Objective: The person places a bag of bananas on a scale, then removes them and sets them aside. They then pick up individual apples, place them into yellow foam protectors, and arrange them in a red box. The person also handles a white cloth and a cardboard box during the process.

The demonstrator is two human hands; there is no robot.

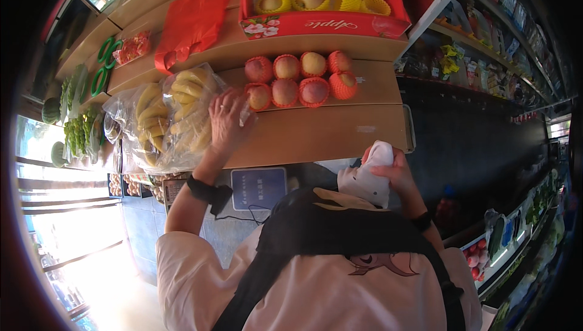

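My left hand (230, 115), a ring on one finger, is spread at the right edge of clear plastic bags of bananas (157, 119); whether it grips the plastic cannot be told. Two rows of apples in red foam nets (285, 92) lie just right of it on the cardboard-covered ledge (309, 133). My right hand (391, 167) holds a bunched white cloth (364, 181) in front of the apron, below the ledge's front edge.
Behind the apples stands a red apple box (325, 26) with yellow foam nets. A red plastic bag (193, 26), green tape rolls (100, 80) and bagged green grapes (79, 133) are to the left. A blue-topped device (258, 187) sits below the ledge. Stocked shelves (492, 53) stand right.
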